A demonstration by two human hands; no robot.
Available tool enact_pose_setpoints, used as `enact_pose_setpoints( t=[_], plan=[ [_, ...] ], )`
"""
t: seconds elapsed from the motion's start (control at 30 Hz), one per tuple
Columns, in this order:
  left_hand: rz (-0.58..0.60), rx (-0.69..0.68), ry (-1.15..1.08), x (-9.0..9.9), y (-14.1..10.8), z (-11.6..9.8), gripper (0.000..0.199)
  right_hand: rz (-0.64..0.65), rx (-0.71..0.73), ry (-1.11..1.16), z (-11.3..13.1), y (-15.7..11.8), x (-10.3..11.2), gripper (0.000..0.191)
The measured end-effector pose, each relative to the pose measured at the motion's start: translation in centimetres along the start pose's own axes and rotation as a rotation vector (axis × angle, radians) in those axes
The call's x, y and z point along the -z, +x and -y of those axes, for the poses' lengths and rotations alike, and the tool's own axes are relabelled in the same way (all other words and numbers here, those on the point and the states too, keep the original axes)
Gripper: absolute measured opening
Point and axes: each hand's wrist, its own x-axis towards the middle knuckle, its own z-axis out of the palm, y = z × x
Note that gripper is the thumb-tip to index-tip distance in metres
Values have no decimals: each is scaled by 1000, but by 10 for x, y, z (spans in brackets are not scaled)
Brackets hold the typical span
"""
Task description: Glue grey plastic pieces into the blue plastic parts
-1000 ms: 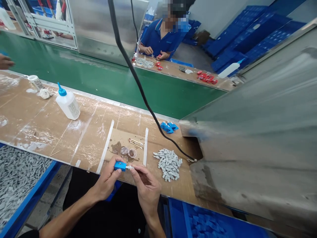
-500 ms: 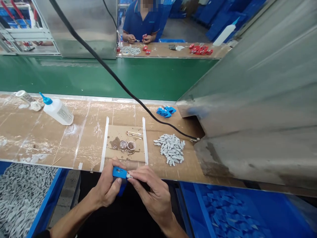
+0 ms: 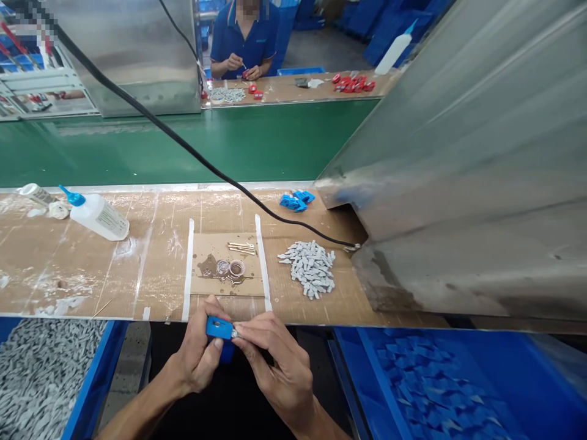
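Note:
Just off the table's front edge, my left hand [image 3: 200, 351] is closed on a blue plastic part [image 3: 219, 328] with a slot in its top face. My right hand [image 3: 279, 354] pinches a small grey piece [image 3: 235, 333] at the right end of the blue part; the fingertips hide most of it. Beyond the hands, a cardboard sheet [image 3: 215, 242] carries several cotton swabs [image 3: 241, 248] and two small round cups [image 3: 236, 267] among wet stains. Right of the sheet lies a pile of small grey pieces [image 3: 312, 269], with a few blue parts [image 3: 297, 200] behind it.
A white squeeze bottle [image 3: 101, 216] stands at left. A black cable [image 3: 197, 156] crosses the view to a metal housing [image 3: 458, 183]. Bins of grey pieces [image 3: 46, 373] and blue parts [image 3: 440, 391] sit below the table. Across the green belt [image 3: 183, 146], a person [image 3: 245, 40] handles red parts.
The view has shifted slightly, so the table things sit a little further left. My hands keep the blue part and grey piece together. The person opposite has raised one hand with a thin stick.

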Motion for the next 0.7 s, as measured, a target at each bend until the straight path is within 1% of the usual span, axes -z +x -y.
enact_pose_setpoints(
  t=[0.1,0.17,0.2,0.23,0.27,0.3,0.33,0.37,0.4,0.47,0.5,0.53,0.57,0.63,0.7],
  plan=[
    [-13,10,1,2,4,1,19,-18,-11,-7,-2,0,-3,35],
    [-1,36,22,5,4,3,19,11,-29,1,-9,-2,0,33],
    [13,48,35,6,4,4,24,42,-44,7,-13,-4,5,33],
    [33,53,46,8,2,7,33,80,-64,8,-18,-5,13,32],
    [54,49,47,8,-1,10,45,106,-89,-2,-24,-6,23,32],
    [64,55,37,9,-4,13,55,101,-120,-31,-30,-5,36,30],
    [81,54,27,8,-7,18,62,47,-146,-80,-35,-2,51,27],
    [105,40,19,7,-11,23,65,-54,-164,-145,-41,4,67,24],
    [169,38,22,6,-15,29,63,-186,-175,-217,-46,13,83,22],
    [363,70,72,1,-21,45,52,-450,-187,-336,-59,41,110,21],
    [459,126,108,-2,-24,55,45,-521,-202,-367,-66,59,119,23],
    [494,211,142,-5,-26,66,39,-534,-227,-380,-74,78,126,27],
    [464,329,162,-8,-27,76,34,-491,-267,-385,-82,97,129,31],
    [280,622,171,-12,-28,96,28,-355,-348,-392,-101,134,129,35],
    [165,725,186,-12,-27,110,27,-257,-384,-400,-122,163,121,33]
  ],
)
